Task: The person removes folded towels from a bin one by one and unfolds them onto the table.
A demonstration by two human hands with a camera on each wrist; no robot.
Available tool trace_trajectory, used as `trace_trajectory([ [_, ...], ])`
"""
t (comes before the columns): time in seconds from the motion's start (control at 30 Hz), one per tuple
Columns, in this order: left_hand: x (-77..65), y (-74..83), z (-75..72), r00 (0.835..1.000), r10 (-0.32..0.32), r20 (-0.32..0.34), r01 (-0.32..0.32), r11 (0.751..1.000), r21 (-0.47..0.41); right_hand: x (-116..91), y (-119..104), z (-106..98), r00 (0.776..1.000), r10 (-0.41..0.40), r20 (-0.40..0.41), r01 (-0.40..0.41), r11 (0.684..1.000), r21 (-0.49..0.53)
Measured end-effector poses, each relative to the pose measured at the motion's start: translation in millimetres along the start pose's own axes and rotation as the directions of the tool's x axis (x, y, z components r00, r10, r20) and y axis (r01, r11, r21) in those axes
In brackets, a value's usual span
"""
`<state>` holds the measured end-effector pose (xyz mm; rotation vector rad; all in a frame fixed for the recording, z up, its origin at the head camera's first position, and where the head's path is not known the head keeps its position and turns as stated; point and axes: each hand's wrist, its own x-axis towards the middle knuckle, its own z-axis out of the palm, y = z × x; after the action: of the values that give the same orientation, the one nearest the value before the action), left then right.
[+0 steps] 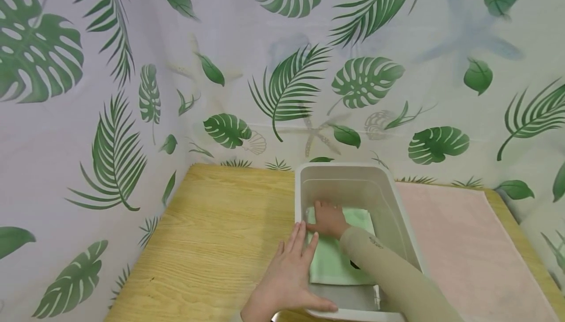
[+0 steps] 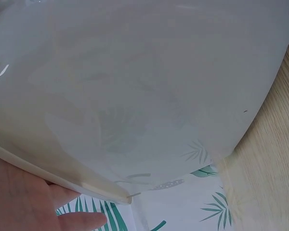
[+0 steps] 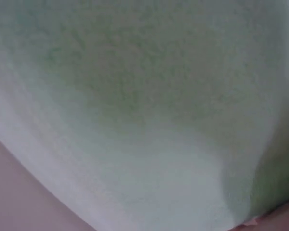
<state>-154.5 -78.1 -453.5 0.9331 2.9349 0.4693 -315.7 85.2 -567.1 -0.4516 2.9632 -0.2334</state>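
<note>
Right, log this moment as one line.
left grip: touching white tub | right grip: on green cloth inside tub | pink cloth: on table, right of tub

Long sleeve on the right arm, and it's a plain, smooth, pale khaki-beige fabric sleeve (image 1: pixel 393 275), closely fitted at the wrist and widening up the forearm! Near the cuff, look, a small dark printed mark (image 1: pixel 376 242), too tiny to read from here. And peeking out along the sleeve's underside, a little black patch (image 1: pixel 354 264), mostly hidden, so no telling what it is! Out of that cuff comes a bare right hand (image 1: pixel 327 219). Over to the other side, a bare left hand (image 1: pixel 284 275), with slender, round-tipped fingers (image 1: pixel 300 236), and just a pale sliver of cuff (image 1: pixel 237 317) at the frame's bottom edge
</note>
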Motion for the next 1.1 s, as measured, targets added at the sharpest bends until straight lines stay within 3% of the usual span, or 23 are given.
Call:
trace_trajectory([
  [0.43,0.4,-1.6,1.3,0.999,0.024,-0.032,-0.024,1.0,0.007,-6,-10,-11,0.991,0.06,-0.116,-0.071,0.993,-0.091],
  [0.63,1.9,-4.8,2.0,0.999,0.028,-0.023,-0.028,1.0,0.002,-3,-5,-15,0.982,-0.009,-0.191,-0.015,0.992,-0.125],
  [0.8,1.3,-6.4,1.4,0.999,0.038,-0.023,-0.037,0.999,0.005,-5,-5,-27,0.96,-0.096,-0.264,0.054,0.985,-0.163],
  [1.0,2.6,-4.6,1.7,0.998,0.046,-0.031,-0.046,0.999,0.003,-15,-8,-55,0.919,-0.168,-0.357,0.083,0.967,-0.241],
  [1.1,3.1,-4.0,2.0,0.999,0.043,-0.025,-0.043,0.999,0.003,-21,-10,-70,0.912,-0.16,-0.378,0.073,0.969,-0.234],
])
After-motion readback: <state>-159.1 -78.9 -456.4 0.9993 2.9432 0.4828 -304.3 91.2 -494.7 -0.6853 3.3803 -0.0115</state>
